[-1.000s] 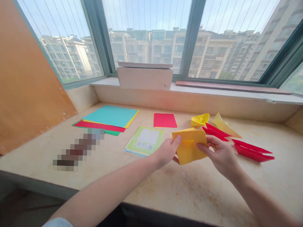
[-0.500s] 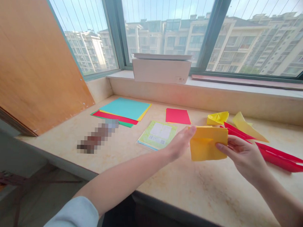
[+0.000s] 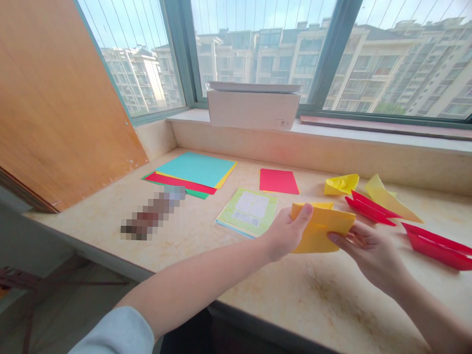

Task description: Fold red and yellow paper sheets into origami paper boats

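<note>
A folded sheet of yellow paper is held up above the counter between both hands. My left hand grips its left side, the thumb lying over the top edge. At the lower right, my right hand pinches it, thumb in front and the other fingers behind. Beyond the hands lie a folded yellow paper boat and a pale yellow folded piece. Two red folded paper shapes rest to the right, a smaller one and a longer one.
On the stone counter lie large coloured sheets, a stack of red squares and a green-labelled paper pack. A blurred-out item sits at left. A white box stands on the window sill.
The yellow paper has turned and tilted, its top edge parting slightly. My left hand has closed further over its left side, and my right hand has shifted a little left and down.
</note>
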Demonstrator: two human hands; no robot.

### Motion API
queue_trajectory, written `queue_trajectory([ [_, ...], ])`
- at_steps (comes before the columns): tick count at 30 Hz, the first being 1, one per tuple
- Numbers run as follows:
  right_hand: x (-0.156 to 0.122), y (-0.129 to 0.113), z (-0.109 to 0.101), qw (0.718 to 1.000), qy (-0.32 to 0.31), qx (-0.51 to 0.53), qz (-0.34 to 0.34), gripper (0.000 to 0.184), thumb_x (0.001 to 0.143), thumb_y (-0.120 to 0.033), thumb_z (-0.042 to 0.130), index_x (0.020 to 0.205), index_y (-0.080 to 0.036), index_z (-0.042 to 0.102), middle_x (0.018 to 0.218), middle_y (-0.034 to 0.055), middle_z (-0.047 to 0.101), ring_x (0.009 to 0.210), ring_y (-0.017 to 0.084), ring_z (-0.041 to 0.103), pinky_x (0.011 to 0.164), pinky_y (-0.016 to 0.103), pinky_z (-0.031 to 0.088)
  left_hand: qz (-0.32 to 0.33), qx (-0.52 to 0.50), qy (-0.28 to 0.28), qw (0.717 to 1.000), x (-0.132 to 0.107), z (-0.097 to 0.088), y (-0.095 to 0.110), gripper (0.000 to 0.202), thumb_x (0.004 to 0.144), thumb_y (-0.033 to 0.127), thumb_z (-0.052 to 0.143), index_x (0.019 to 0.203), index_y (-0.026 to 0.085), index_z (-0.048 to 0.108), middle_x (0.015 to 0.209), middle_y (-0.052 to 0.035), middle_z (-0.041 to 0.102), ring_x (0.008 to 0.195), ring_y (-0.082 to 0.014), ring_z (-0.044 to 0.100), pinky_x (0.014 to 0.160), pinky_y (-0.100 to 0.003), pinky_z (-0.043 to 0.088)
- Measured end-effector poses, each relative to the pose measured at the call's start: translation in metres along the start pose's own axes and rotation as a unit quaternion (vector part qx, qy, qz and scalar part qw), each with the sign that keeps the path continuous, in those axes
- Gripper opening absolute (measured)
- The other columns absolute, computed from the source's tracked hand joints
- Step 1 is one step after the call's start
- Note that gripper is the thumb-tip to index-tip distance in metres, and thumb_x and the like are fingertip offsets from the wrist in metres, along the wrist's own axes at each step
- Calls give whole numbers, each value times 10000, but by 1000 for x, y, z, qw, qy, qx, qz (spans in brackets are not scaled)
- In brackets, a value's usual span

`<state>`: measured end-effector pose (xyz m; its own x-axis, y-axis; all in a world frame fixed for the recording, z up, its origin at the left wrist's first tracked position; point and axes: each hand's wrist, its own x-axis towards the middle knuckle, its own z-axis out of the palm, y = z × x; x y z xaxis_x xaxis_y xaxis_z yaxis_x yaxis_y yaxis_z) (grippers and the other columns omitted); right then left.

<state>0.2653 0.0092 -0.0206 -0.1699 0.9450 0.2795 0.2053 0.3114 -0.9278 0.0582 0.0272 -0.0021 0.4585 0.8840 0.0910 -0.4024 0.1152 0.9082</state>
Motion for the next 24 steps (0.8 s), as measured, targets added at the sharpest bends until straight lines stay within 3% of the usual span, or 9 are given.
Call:
queue_trajectory([
  [4, 1, 6, 10, 999, 39, -30, -11, 330, 877, -466, 762, 1143, -271, 741, 1118, 75, 763, 1053, 288, 692, 924, 429, 590, -11, -17, 30, 999, 3, -2, -1, 722, 827, 750, 644, 1164, 115, 706, 1013, -155, 760, 888, -273, 746, 782, -354, 569],
  [8, 2, 1, 16, 997, 72, 27, -22, 287, 861, -445, 784, 1077, -261, 743, 1065, 72, 770, 975, 254, 710, 873, 383, 600, -23, -63, 23, 997, 3, 0, 8, 678, 841, 706, 666, 1190, 124, 687, 1041, -163, 759, 973, -305, 740, 842, -398, 581],
  [15, 9, -8, 12, 982, 151, 110, 7, 359, 814, -443, 827, 1106, -269, 711, 1062, 58, 774, 962, 230, 723, 815, 336, 619, -39, -79, -54, 995, -5, 6, 14, 434, 895, 316, 716, 1298, 182, 624, 1338, -161, 660, 1254, -333, 622, 1043, -499, 509],
  [18, 12, -9, 11, 981, 161, 107, 3, 378, 816, -451, 820, 1121, -264, 697, 1097, 69, 767, 1000, 246, 721, 828, 358, 624, -51, -78, -50, 994, -6, 6, 10, 366, 939, 226, 638, 1302, 188, 608, 1392, -154, 628, 1280, -321, 606, 1080, -520, 483],
  [24, 14, -10, 14, 984, 152, 90, -23, 363, 851, -460, 782, 1133, -259, 671, 1135, 72, 756, 1010, 254, 724, 825, 378, 630, -58, -75, -45, 994, -4, 4, 7, 289, 997, 210, 559, 1277, 178, 623, 1410, -146, 622, 1283, -302, 607, 1109, -505, 465],
])
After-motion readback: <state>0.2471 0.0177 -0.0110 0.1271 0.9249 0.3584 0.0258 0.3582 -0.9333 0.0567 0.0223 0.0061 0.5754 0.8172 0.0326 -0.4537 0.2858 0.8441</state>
